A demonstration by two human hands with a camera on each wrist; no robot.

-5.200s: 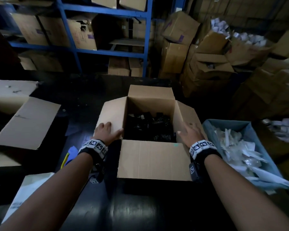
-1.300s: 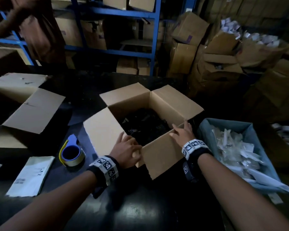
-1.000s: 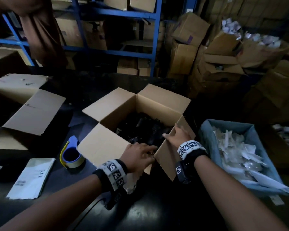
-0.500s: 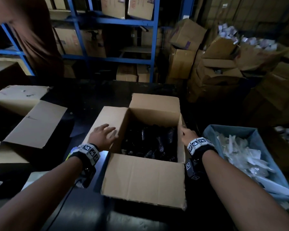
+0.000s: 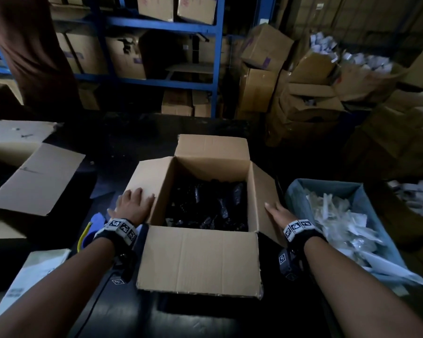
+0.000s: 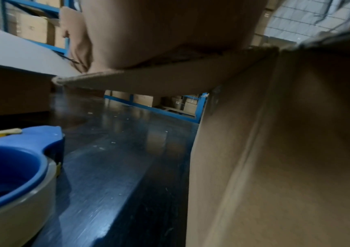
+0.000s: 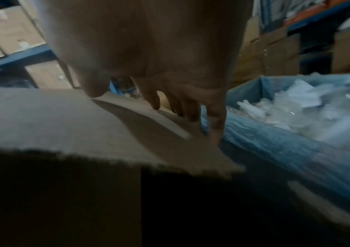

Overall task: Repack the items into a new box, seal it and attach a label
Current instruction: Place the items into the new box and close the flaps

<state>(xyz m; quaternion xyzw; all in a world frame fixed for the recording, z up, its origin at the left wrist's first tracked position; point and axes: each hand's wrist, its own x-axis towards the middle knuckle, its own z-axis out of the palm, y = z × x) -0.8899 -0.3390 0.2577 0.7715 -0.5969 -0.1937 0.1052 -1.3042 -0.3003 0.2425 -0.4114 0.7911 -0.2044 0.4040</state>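
Four flaps of the box (image 5: 198, 259) stand open in the head view, so the packing looks finished but the sealing has not begun. The box sits in the middle of the dark table (image 5: 122, 142), directly in front of the person, and dark wrapped items (image 5: 208, 206) fill its bottom. Its long side seems to run away from the person, with the near flap hanging toward the camera and the far flap standing up. The left hand (image 5: 133, 205) lies flat on the left flap, fingers spread and holding nothing. The right hand (image 5: 277, 213) rests with straight fingers on the right flap, next to a blue bin (image 5: 327, 191) of white packets. I judge that folding the flaps, taping and the label are all left to do.

In the left wrist view, the palm presses on the edge of the flap (image 6: 148, 83), and a blue tape roll (image 6: 15, 167) waits on the table just beside the box wall.

In the right wrist view, the fingers (image 7: 216, 123) point down along the flap (image 7: 85, 120), relaxed, not pinching it; the picture is blurred.
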